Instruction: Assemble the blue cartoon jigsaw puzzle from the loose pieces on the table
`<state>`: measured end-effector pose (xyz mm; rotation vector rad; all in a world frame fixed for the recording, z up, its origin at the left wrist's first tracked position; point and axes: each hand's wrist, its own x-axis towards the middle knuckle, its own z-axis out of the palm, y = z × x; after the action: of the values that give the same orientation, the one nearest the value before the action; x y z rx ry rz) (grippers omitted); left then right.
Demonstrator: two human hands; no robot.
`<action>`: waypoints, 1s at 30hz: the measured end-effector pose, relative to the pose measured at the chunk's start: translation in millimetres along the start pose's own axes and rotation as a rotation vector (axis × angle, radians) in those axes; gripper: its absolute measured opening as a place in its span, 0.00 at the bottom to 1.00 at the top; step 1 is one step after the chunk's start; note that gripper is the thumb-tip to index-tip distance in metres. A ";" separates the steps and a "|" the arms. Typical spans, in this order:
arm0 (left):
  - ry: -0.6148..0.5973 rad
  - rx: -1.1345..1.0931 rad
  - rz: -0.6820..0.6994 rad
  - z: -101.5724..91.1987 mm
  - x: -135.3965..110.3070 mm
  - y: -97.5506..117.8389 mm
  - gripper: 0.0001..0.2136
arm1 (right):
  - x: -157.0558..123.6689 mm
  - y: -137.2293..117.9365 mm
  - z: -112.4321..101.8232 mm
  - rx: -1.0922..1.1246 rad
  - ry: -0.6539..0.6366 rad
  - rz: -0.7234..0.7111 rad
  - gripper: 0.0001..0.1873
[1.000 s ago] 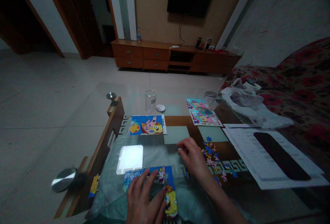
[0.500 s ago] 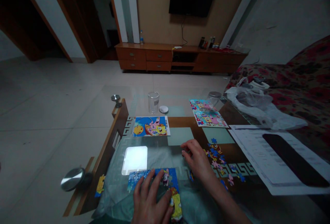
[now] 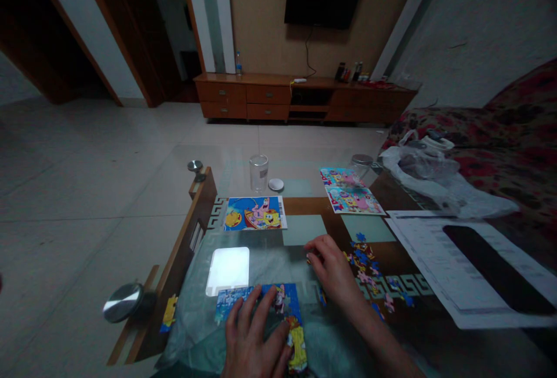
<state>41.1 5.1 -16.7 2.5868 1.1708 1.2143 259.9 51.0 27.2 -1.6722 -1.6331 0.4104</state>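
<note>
Left hand (image 3: 255,340) rests on the part-built SpongeBob jigsaw puzzle (image 3: 265,302), fingers (image 3: 265,308) spread and pressed flat on it. The puzzle lies near the bench's (image 3: 191,227) wooden edge, on crumpled clear plastic sheeting (image 3: 191,331). Right hand (image 3: 331,267) sits just right of the puzzle, fingers (image 3: 314,244) curled and bunched; cannot tell if they pinch a piece. Loose puzzle pieces (image 3: 363,267) are scattered right of that hand. Further up the glass top: a SpongeBob picture card (image 3: 255,213), a clear glass tumbler (image 3: 259,173) beside a white round lid (image 3: 275,184), two more picture cards (image 3: 354,200), and a glass jar with a metal lid (image 3: 362,160) partly behind them. To the right, printed papers (image 3: 435,256) lie under a dark phone-like slab (image 3: 496,267), beside a plastic bag (image 3: 435,183) with something dark inside.
</note>
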 end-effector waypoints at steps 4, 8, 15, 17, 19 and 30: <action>-0.052 0.046 0.011 -3.9 1.0 1.3 0.08 | -0.2 -0.4 -0.6 -0.002 -0.002 -0.006 0.08; -0.055 0.042 0.018 -5.3 2.4 2.8 0.07 | -0.5 -0.7 -0.7 -0.013 0.005 -0.001 0.09; -0.035 0.042 0.021 -5.0 4.0 3.6 0.07 | -0.1 -1.2 -0.8 -0.029 -0.008 0.000 0.09; -0.043 0.055 0.023 -6.0 4.4 3.6 0.07 | 0.2 -1.8 -1.2 -0.032 -0.009 0.003 0.09; -0.058 0.068 0.020 -7.0 4.5 3.6 0.07 | 0.3 -2.5 -1.6 -0.033 -0.006 0.007 0.09; -0.050 0.049 0.010 -4.7 3.6 3.4 0.08 | -0.2 -0.7 -0.4 -0.031 -0.011 0.010 0.09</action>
<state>41.4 3.9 -10.0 2.6452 1.1945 1.1297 259.7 50.6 27.9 -1.7051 -1.6475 0.4022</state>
